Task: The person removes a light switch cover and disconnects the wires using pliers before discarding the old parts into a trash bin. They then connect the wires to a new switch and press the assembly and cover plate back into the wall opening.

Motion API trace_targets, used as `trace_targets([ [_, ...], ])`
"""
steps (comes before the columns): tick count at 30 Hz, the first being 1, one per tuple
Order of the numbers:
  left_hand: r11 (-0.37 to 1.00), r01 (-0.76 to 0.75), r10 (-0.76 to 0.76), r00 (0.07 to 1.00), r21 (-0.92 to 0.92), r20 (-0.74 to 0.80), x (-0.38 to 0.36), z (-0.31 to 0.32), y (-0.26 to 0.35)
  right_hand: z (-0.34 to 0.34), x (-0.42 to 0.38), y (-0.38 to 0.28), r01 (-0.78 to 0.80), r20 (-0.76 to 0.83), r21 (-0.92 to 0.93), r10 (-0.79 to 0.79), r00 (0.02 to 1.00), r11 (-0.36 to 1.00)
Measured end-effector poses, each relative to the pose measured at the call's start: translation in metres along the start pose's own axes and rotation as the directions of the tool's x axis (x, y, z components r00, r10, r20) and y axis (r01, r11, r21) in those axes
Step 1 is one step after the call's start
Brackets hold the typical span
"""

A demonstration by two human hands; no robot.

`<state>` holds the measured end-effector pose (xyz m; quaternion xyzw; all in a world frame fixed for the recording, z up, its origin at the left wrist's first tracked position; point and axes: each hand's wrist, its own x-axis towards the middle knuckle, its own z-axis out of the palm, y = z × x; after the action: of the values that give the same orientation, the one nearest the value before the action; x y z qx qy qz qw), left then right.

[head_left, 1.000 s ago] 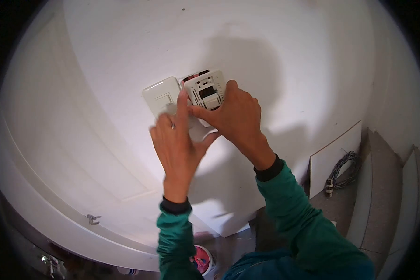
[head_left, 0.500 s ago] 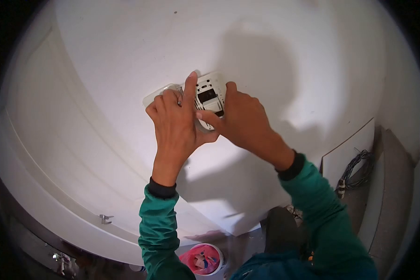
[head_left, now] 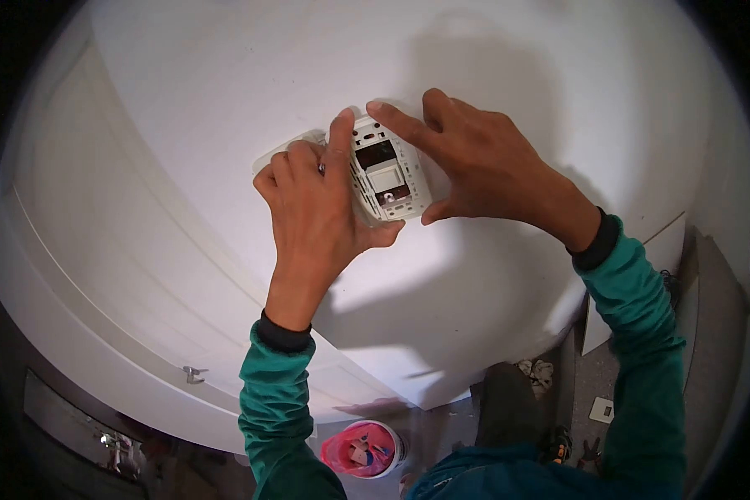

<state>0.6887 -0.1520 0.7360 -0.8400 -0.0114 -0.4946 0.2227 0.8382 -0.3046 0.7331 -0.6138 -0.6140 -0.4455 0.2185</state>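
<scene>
hands: 2 [head_left: 317,204] [head_left: 483,162] | switch frame: 1 [head_left: 389,179] | cover plate: 1 [head_left: 277,152] | pink bucket: 1 [head_left: 360,450]

Switch module [head_left: 389,177]: white moulded plastic, matt, perforated frame with a smooth central rocker. Wall [head_left: 225,100] behind it: painted white, smooth, low sheen; cover plate [head_left: 268,158] just left of the module looks like smooth white plastic. Sleeves [head_left: 285,392] below the module: green knit cloth, black ribbed cuffs.
</scene>
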Motion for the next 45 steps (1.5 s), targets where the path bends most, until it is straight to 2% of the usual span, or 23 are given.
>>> trace_targets([
  [4, 1.000, -0.006, 0.006, 1.000, 0.016, 0.008, -0.002, 0.003, -0.006, 0.008, 0.002, 0.004, 0.048, -0.048, -0.059, -0.051, 0.998, 0.997],
  [7, 1.000, -0.004, 0.004, 1.000, 0.014, -0.001, -0.003, 0.004, -0.008, 0.010, 0.002, 0.005, 0.035, -0.066, -0.018, -0.036, 0.997, 0.999],
  [10, 1.000, -0.003, 0.003, 0.999, 0.003, -0.037, -0.002, 0.006, -0.004, 0.005, 0.003, 0.006, -0.002, 0.022, -0.069, 0.003, 1.000, 0.998],
  [15, 0.999, -0.035, 0.034, 0.996, -0.016, -0.083, -0.002, 0.013, -0.006, 0.012, 0.000, 0.014, 0.048, -0.026, -0.058, -0.050, 0.998, 0.997],
  [17, 0.999, -0.038, 0.038, 0.995, 0.001, -0.088, 0.000, 0.010, -0.007, 0.013, 0.001, 0.011, 0.055, -0.099, -0.011, -0.056, 0.993, 0.998],
  [22, 1.000, 0.002, -0.003, 0.998, -0.017, -0.056, 0.004, 0.004, -0.007, 0.009, 0.005, 0.008, 0.043, -0.091, -0.019, -0.045, 0.995, 0.999],
  [29, 1.000, -0.019, 0.019, 0.998, 0.006, -0.067, 0.003, 0.008, -0.010, 0.015, 0.003, 0.011, 0.027, -0.120, -0.042, -0.032, 0.992, 0.999],
  [33, 0.999, -0.018, 0.015, 0.997, -0.041, -0.071, 0.002, 0.009, -0.012, 0.015, 0.003, 0.009, 0.033, -0.134, -0.038, -0.038, 0.990, 0.999],
  [38, 0.998, 0.008, -0.013, 0.998, -0.061, -0.068, 0.001, 0.008, -0.011, 0.013, 0.003, 0.008, 0.023, -0.075, -0.048, -0.027, 0.997, 0.999],
  [40, 0.992, -0.047, 0.036, 0.994, -0.116, -0.102, 0.000, 0.008, -0.012, 0.009, 0.003, 0.011, 0.037, -0.054, -0.059, -0.041, 0.998, 0.998],
  [44, 0.984, -0.050, 0.024, 0.989, -0.171, -0.149, -0.002, 0.010, -0.014, 0.006, -0.001, 0.010, 0.082, 0.010, -0.083, -0.081, 0.997, 0.993],
  [45, 0.974, -0.033, 0.006, 0.993, -0.224, -0.122, -0.002, 0.008, -0.013, 0.003, -0.003, 0.009, 0.084, 0.001, -0.091, -0.084, 0.996, 0.992],
])
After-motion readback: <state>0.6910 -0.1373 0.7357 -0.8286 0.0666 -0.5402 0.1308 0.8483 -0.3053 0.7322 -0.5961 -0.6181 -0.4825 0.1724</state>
